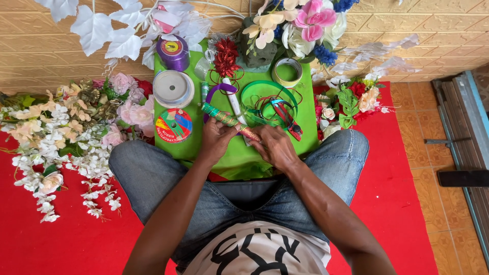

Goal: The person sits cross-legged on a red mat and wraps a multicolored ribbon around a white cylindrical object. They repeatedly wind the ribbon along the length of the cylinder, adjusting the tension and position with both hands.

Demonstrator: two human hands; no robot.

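I sit cross-legged in jeans with a green board (305, 117) across my knees. My left hand (216, 140) and my right hand (275, 145) both grip a thin stick wrapped in green and red patterned ribbon (220, 116), which slants up to the left. Just beyond my right hand lie a loop of green ribbon (265, 89) and red-handled scissors (290, 122). A white tube (234, 102) and a purple band (219, 89) lie behind the stick.
Ribbon spools rest on the board: red-and-blue (173, 125), white (173, 88), purple (173, 51), and a tape roll (288, 71). Artificial flowers lie at left (66, 132), at right (351, 102) and at top (305, 23). A red mat (407, 193) covers the floor.
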